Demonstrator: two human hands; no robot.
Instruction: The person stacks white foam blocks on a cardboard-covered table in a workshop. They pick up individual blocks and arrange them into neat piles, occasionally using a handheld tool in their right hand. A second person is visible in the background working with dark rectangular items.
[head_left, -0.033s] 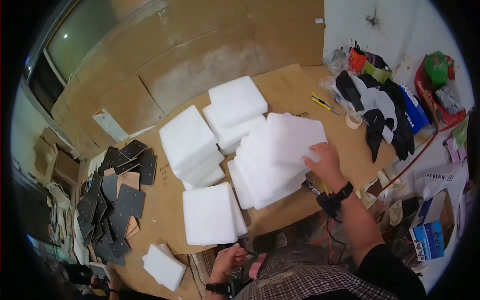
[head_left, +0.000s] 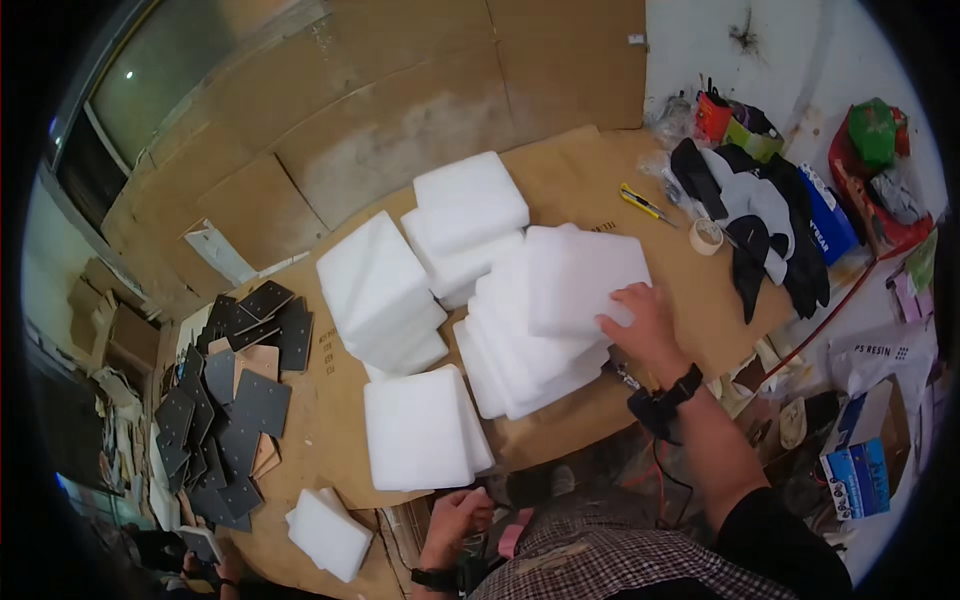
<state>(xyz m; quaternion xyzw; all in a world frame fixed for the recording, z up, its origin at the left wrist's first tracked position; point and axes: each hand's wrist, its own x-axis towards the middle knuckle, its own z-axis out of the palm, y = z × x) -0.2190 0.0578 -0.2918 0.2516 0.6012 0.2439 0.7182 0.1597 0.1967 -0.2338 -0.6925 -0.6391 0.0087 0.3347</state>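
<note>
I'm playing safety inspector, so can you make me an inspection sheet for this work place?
Surface: brown cardboard sheet.
Main things: white blocks in several piles.
Clutter: black plates heaped at left; yellow knife and tape roll at right.
Hands: right hand touches a pile's top block, grip unclear; left hand curled near the front edge.
Cables: red cord at right.
Surroundings: cardboard wall behind.

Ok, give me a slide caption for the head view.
Right hand touching a stack of white pads, with dark plates piled at left.
</note>
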